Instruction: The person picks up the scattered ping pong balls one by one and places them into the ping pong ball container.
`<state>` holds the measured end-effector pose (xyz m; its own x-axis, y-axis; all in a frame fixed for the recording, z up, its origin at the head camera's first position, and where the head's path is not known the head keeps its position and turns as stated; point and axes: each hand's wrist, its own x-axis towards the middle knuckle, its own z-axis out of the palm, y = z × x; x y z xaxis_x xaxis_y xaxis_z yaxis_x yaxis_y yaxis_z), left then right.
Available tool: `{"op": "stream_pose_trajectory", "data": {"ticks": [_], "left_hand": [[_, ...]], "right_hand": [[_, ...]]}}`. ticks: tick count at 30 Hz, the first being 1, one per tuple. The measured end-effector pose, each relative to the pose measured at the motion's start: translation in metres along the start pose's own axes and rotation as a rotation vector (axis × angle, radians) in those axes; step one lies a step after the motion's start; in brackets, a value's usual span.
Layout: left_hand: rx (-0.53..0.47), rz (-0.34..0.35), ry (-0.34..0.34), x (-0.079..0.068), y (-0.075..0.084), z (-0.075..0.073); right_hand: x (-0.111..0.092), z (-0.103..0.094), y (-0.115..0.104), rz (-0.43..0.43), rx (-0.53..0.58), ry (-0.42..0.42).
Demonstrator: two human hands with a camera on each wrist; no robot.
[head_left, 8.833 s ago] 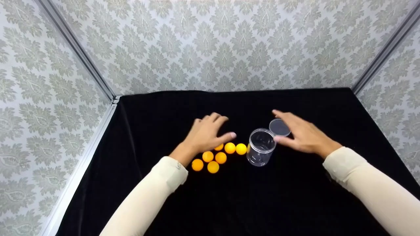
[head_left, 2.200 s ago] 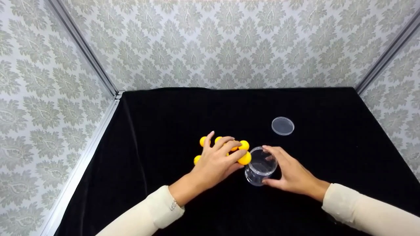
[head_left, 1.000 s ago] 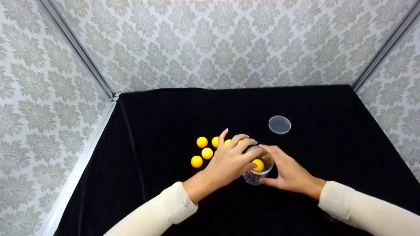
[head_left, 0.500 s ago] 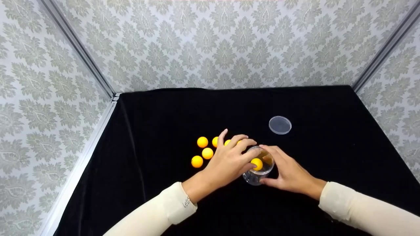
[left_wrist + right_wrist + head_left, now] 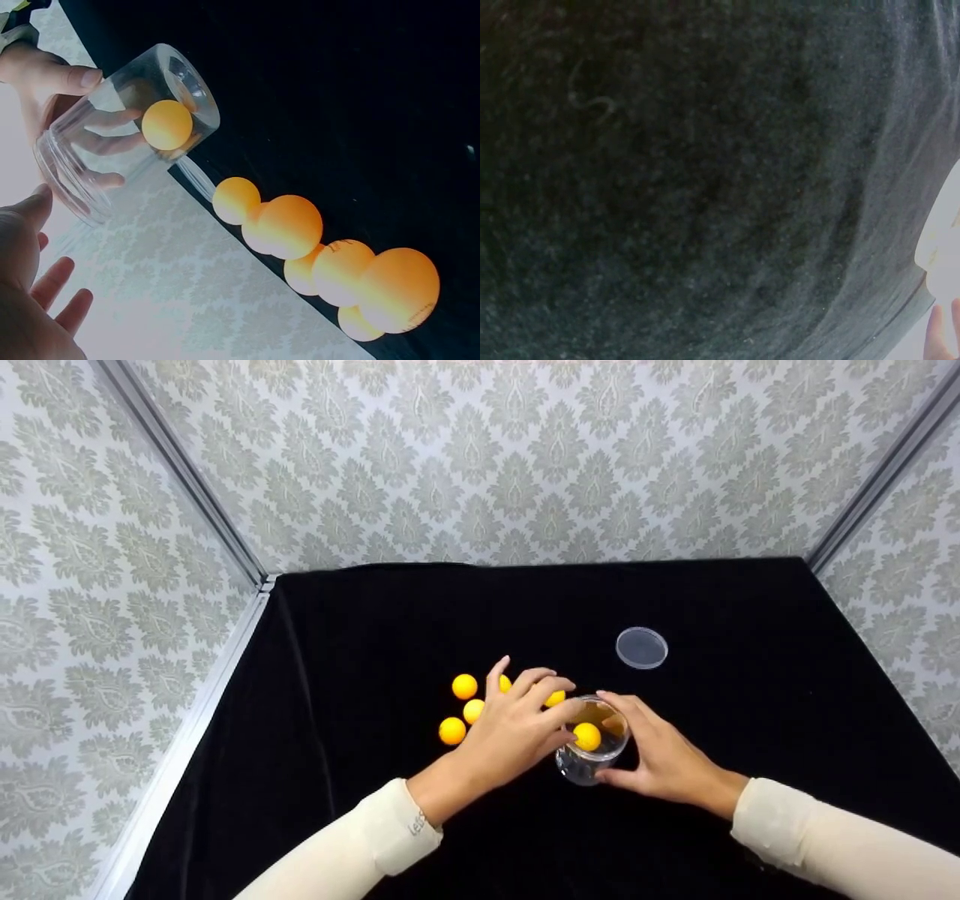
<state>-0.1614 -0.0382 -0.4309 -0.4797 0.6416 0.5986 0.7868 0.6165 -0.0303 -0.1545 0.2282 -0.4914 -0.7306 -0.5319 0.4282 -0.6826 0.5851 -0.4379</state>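
Note:
My right hand (image 5: 664, 750) grips a clear plastic jar (image 5: 581, 769) from its right side, thumb and fingers around the wall. Inside the jar lies one orange table tennis ball (image 5: 167, 125), near the base in the left wrist view. At the jar's mouth hovers my left hand (image 5: 510, 731), fingers loosely spread and holding nothing. Its fingertips are by the rim; whether they touch it I cannot tell. Several more orange balls (image 5: 452, 730) lie on the black cloth left of the jar, some partly hidden under the left hand.
A clear round lid (image 5: 641, 648) lies flat behind the jar. Black cloth (image 5: 375, 622) covers the table. Patterned walls (image 5: 480, 457) stand at the back and sides. The right wrist view shows mostly cloth, with fingertips (image 5: 935, 337) at its lower right edge.
About two seconds ago the left hand held a ball beside the jar; that ball is now inside it. Over the last half second the left hand has drawn slightly left. The right hand keeps its grip.

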Motion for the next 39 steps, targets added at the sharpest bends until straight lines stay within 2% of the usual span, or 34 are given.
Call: {"op": "stream_pose_trajectory", "data": {"ticks": [11,20,28,33,39], "left_hand": [[-0.009,-0.097,-0.017,-0.022,-0.024,-0.003],[0.034,-0.169,-0.061,-0.036,-0.04,-0.005],[0.053,-0.24,-0.067,-0.046,-0.054,-0.007],[0.073,-0.33,-0.132,-0.053,-0.064,-0.01],[0.06,-0.472,-0.279,-0.06,-0.074,-0.018]], "right_hand": [[-0.003,0.001,0.0,0.04,0.04,0.005],[-0.004,0.005,0.001,0.223,0.253,-0.008],[-0.006,0.009,0.002,0.315,0.301,-0.043],[-0.008,0.012,0.003,0.345,0.327,-0.044],[-0.007,0.012,0.002,0.345,0.314,-0.044]]}}
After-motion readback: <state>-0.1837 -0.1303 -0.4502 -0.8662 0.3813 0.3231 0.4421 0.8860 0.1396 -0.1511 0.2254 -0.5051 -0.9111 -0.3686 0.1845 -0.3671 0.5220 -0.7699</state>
